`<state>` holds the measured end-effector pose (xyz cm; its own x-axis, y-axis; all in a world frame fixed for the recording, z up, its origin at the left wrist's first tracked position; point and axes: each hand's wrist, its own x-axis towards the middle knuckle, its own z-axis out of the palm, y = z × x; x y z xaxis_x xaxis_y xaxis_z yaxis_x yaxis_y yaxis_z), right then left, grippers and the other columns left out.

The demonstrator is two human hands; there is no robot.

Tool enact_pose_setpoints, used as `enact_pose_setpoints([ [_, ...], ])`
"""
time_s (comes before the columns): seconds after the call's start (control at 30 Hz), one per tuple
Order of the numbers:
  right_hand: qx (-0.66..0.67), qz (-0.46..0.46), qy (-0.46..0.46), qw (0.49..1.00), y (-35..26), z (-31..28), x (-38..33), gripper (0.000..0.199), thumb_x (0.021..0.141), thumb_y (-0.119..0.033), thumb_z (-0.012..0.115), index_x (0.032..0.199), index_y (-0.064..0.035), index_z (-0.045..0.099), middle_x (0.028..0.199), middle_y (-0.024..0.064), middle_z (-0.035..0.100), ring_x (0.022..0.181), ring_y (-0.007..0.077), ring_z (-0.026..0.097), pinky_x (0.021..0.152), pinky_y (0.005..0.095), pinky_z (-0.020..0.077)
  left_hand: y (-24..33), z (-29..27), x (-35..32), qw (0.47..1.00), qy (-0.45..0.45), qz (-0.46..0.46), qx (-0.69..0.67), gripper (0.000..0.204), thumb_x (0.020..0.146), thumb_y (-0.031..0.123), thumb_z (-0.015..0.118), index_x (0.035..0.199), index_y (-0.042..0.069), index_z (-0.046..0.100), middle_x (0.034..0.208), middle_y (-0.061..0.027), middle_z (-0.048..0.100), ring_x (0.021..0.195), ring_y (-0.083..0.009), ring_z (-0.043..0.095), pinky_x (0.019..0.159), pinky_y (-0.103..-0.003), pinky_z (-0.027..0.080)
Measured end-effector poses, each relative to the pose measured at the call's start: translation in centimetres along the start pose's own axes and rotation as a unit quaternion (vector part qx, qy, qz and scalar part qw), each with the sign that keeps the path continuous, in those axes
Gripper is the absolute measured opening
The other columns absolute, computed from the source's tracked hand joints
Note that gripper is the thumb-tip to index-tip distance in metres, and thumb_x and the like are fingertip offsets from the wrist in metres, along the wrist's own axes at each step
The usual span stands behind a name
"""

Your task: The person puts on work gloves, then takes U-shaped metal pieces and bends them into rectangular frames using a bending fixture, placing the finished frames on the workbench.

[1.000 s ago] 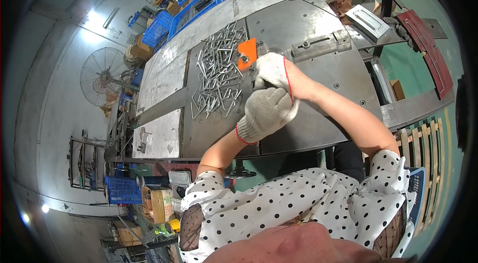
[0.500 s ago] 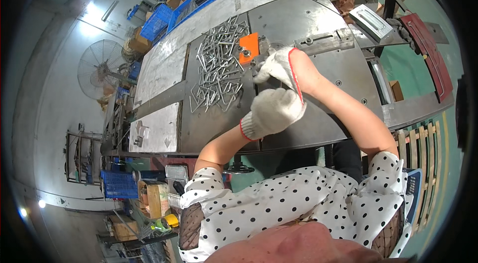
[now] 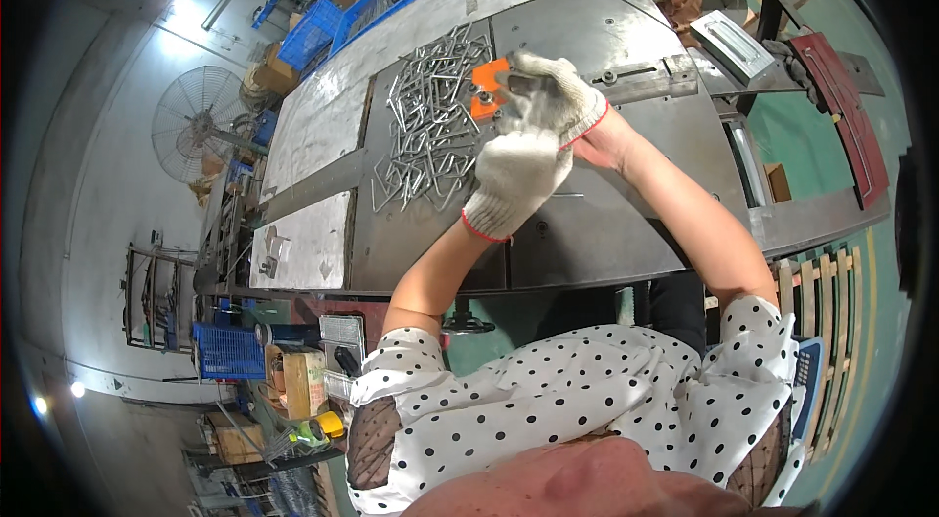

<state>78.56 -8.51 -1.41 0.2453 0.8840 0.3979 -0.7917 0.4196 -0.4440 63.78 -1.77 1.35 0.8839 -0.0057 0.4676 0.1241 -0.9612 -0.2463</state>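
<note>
Both hands wear off-white knitted gloves with red cuffs. My right hand (image 3: 567, 98) is over the steel bench plate beside an orange plate (image 3: 485, 98), its fingers bent but apart, with nothing visible in them. Just nearer to me, my left hand (image 3: 515, 179) reaches up against it; its fingers are blurred and partly hidden. What lies under the two gloves cannot be seen. A short thin metal rod (image 3: 569, 194) shows to the right of my left hand. Left of the hands spreads a heap of bent metal rods (image 3: 430, 111).
A slotted steel bar (image 3: 646, 77) is bolted to the plate on the right. Blue crates (image 3: 311, 33) stand along the bench's far left side. A pale metal box (image 3: 732, 45) and a red panel (image 3: 841, 116) are at the right. A fan (image 3: 201, 121) stands at the left.
Both hands have moved away from me, toward the orange plate. My right hand has turned, its fingers now raised beside that plate. The short rod beside my left hand has come into view.
</note>
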Motion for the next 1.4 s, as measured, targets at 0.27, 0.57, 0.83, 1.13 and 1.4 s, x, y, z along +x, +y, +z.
enact_pose_setpoints([
  [0.27,-0.147,-0.041,0.079,0.985,0.6,0.0,-0.1,0.065,0.109,-0.036,0.060,0.153,0.0103,0.049,0.146,0.0280,0.062,0.141,0.0345,0.059,0.117,0.0451,0.0494,4.9,0.7,-1.2,0.940,0.109,0.275,-0.169,0.013,0.077,0.016,0.084,0.081,0.010,0.073,0.064,-0.0053,0.061,0.053,-0.0244,0.061,0.044,-0.040,0.046],
  [0.57,-0.076,-0.047,-0.019,0.996,-1.5,3.6,-1.6,0.089,0.110,-0.056,0.053,0.169,0.0028,0.022,0.173,0.0225,0.030,0.154,0.0411,0.041,0.125,0.0529,0.0396,6.6,-1.6,0.7,0.910,0.011,0.384,-0.156,0.022,0.077,0.020,0.079,0.094,0.008,0.079,0.079,-0.0089,0.071,0.068,-0.0262,0.070,0.052,-0.043,0.053],
  [0.83,-0.574,-0.105,0.036,0.811,-6.0,2.8,-1.7,0.052,0.108,-0.044,0.060,0.142,-0.0057,0.069,0.140,0.0169,0.072,0.132,0.0255,0.066,0.113,0.0357,0.0486,9.3,-3.4,4.2,0.944,-0.152,0.173,-0.238,0.020,0.096,0.025,0.072,0.088,0.007,0.076,0.079,-0.0149,0.070,0.069,-0.0365,0.069,0.064,-0.045,0.056],
  [1.13,-0.974,-0.048,0.061,0.213,-6.2,0.7,-1.6,0.024,0.099,-0.028,0.061,0.102,-0.0165,0.082,0.103,0.0113,0.080,0.102,0.0293,0.075,0.116,0.0606,0.0377,8.6,-7.5,9.1,0.983,-0.095,0.104,-0.121,0.020,0.091,0.022,0.076,0.107,0.010,0.075,0.096,-0.0147,0.072,0.090,-0.0366,0.073,0.077,-0.043,0.058],
  [1.4,-0.980,-0.086,0.103,0.149,-6.2,-1.3,-2.2,0.036,0.101,-0.034,0.053,0.090,-0.0196,0.085,0.091,0.0104,0.080,0.103,0.0325,0.075,0.127,0.0681,0.0171,9.9,-4.1,9.7,0.974,-0.046,0.213,0.068,0.023,0.088,0.015,0.073,0.110,0.006,0.070,0.095,-0.0148,0.069,0.084,-0.0351,0.072,0.071,-0.045,0.058],
])
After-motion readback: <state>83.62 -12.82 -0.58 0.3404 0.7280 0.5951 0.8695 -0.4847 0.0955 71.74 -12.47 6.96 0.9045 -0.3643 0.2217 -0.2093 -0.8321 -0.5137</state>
